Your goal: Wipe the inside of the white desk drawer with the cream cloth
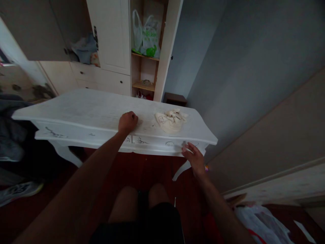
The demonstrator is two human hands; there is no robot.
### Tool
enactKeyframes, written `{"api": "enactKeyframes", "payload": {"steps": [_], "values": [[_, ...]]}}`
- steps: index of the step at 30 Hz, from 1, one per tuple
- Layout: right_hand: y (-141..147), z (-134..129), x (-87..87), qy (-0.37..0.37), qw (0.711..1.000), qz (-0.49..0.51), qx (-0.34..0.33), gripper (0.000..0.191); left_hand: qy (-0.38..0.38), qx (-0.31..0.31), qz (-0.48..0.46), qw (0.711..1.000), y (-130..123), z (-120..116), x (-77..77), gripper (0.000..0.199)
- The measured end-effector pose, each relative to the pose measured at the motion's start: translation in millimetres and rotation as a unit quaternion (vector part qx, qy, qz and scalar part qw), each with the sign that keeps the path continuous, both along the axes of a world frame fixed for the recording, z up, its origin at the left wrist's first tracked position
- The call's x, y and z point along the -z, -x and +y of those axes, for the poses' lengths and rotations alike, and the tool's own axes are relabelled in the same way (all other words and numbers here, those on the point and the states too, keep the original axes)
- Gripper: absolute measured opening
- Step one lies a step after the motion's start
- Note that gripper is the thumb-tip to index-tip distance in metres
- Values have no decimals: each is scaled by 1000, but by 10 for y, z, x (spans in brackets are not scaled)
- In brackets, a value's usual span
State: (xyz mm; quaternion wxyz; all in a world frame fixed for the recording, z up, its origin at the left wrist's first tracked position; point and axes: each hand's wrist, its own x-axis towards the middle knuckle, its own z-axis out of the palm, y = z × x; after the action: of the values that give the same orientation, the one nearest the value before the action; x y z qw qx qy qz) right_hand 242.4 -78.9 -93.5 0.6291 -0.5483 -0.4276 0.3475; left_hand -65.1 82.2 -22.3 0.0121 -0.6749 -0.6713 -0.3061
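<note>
White wardrobe (114, 40) at the back, some doors standing open. In front of it, a white table (83, 105) with curved legs and a carved drawer front, on dark red floor. Printed plastic carrier bag (150, 39) on a wardrobe shelf. Sports shoe (21, 190) on the floor, far left. Crumpled cream cloth (168, 124) lies on the right half of the tabletop, near the front edge, apart from both hands. Left hand (128, 122): at the tabletop left of the cloth, fingers curled into a fist; cannot tell if anything is inside. Right hand (194, 156): at the drawer front's right end, fingers part-bent; cannot tell whether the fingertips touch or grip anything. Smallest: carved motif (169, 144) on the drawer front, left of the right hand.
</note>
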Motion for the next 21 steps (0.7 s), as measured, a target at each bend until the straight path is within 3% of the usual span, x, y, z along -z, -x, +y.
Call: {"api": "enactKeyframes", "payload": {"steps": [4, 6, 8, 10, 12, 15, 21], "values": [[115, -170, 268, 138, 990, 37, -11, 39, -5, 3, 13, 1000, -2, -5, 5, 29], [173, -154, 280, 174, 984, 34, -20, 47, -3, 5, 12, 1000, -6, -13, -1, 29], [229, -66, 236, 190, 976, 93, -58, 47, 0, 5, 10, 1000, -9, -19, -11, 30], [283, 73, 171, 229, 943, 202, -131, 39, 1, 1, 9, 1000, -9, -21, -18, 30], [343, 226, 121, 268, 892, 309, -191, 38, 1, -1, 8, 1000, -7, -17, -17, 31], [454, 411, 127, 264, 850, 398, -222, 47, -4, 2, -3, 1000, -5, -10, -4, 31], [658, 542, 254, 201, 874, 397, -196, 39, -6, -2, -34, 999, -9, -7, -4, 30]]}}
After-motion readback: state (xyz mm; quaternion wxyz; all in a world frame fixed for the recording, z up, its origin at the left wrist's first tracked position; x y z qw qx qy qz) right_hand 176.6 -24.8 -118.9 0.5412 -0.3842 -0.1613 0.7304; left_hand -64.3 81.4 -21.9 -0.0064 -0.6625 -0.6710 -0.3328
